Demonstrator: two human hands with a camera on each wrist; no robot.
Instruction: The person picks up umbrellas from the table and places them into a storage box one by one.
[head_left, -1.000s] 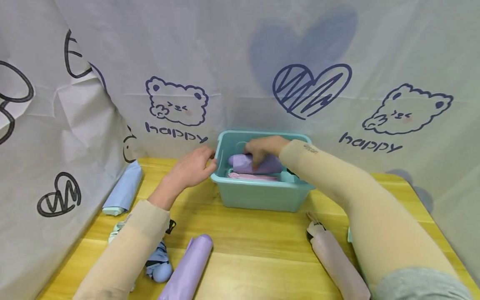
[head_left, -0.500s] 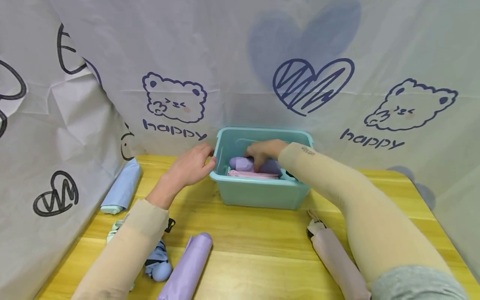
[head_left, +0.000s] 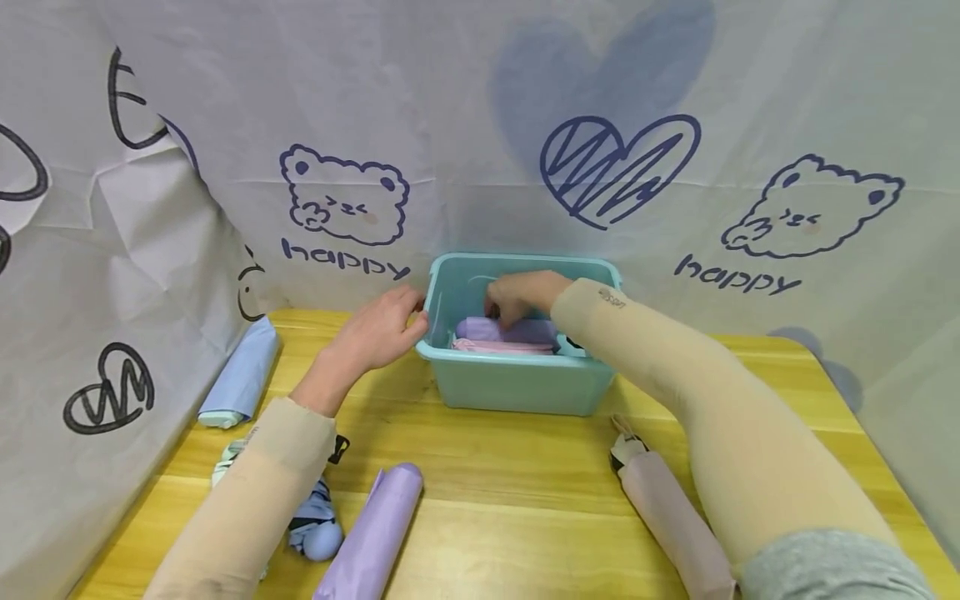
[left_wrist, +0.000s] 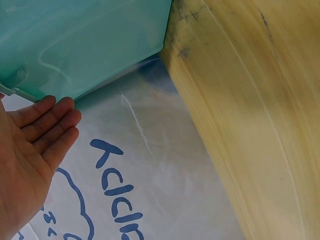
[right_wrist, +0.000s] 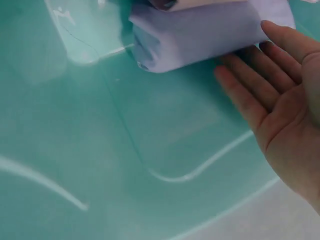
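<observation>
A teal plastic bin (head_left: 517, 387) stands on the table against the back cloth. Inside it a purple folded umbrella (head_left: 536, 331) lies behind a pink folded one (head_left: 498, 347). My right hand (head_left: 522, 297) is in the bin above the purple umbrella. In the right wrist view its fingers are loosely extended, with the thumb and fingertips close to a pale purple umbrella (right_wrist: 210, 35); contact is hard to tell. Beside the bin's left wall, my left hand (head_left: 381, 327) has its fingers extended, and its fingertips (left_wrist: 46, 100) touch or nearly touch the outside of the wall.
On the table's left lie a blue folded umbrella (head_left: 242, 375), a dark-striped blue one (head_left: 317, 525) partly behind the left sleeve, and a purple one (head_left: 375, 533). A pinkish-grey folded umbrella (head_left: 671, 517) lies at the right. Printed cloth (head_left: 465, 125) hangs close behind the bin.
The purple umbrella has sunk lower into the bin behind the pink one. My right hand has loosened from it and risen slightly. My left hand stays at the bin's left side.
</observation>
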